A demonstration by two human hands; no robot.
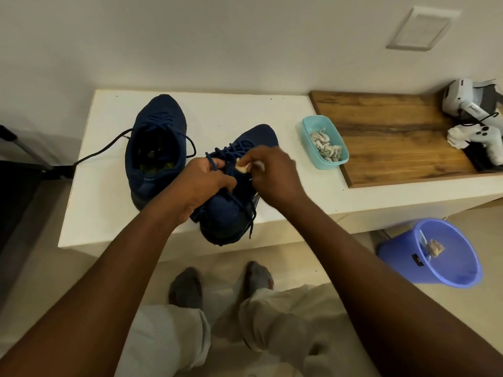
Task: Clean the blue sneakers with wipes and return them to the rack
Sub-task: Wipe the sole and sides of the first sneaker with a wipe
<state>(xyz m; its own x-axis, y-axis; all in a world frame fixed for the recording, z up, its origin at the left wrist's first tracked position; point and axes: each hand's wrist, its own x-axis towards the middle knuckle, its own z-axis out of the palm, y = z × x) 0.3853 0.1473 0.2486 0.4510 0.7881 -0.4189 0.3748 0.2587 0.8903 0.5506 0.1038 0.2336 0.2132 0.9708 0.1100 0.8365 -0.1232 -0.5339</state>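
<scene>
Two blue sneakers sit on a white bench (109, 202). The left sneaker (156, 148) stands flat with its opening up and its laces loose. The right sneaker (234, 210) lies nearer me, its heel over the bench's front edge. My left hand (206, 183) grips that shoe at the tongue and laces. My right hand (272, 172) pinches a small white wipe (243, 167) against the laces. A teal tub (325, 141) with crumpled wipes stands to the right of the shoes.
A wooden board (394, 137) lies on the bench's right part, with white and grey shoes (476, 118) at its far end. On the floor at the right stands a blue bucket (432, 254) with a used wipe inside. My feet in grey socks are below the bench.
</scene>
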